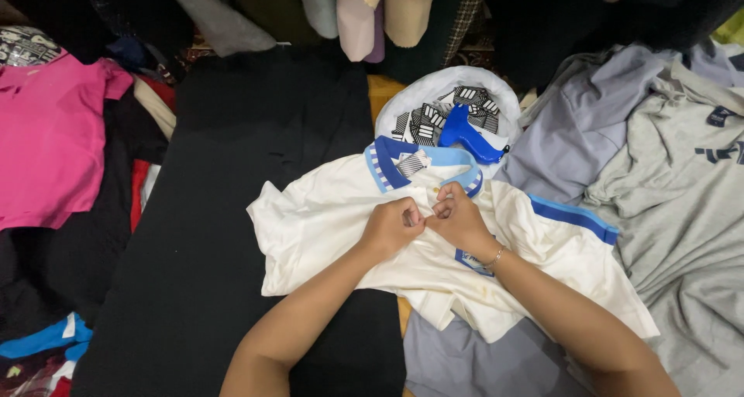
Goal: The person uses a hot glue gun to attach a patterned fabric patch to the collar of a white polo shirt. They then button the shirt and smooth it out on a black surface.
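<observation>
A white polo shirt [333, 219] with a blue striped collar [391, 161] lies front up in the middle of the view, partly on a black cloth [232, 172] and partly over a grey garment [457, 358]. A tag [412, 163] sits inside the collar, and a blue band [573, 217] runs across one sleeve. The left hand [391, 225] is curled tight, pinching the shirt's front just below the collar. The right hand [457, 217], with a thin bracelet [493, 257] at the wrist, is clenched the same way on the placket, its knuckles touching those of the left. A small blue patch shows on the chest just under the right wrist.

Just beyond the collar is a white plastic bag [403, 106] holding black and white tags [465, 99], with a blue tagging gun [465, 134] lying on top. To the right lie a pale lilac shirt [589, 126] and a grey sweatshirt [682, 203] with dark lettering. At the far left a pink shirt [46, 141] rests on a heap of dark, red and blue clothes. More garments hang along the top edge
</observation>
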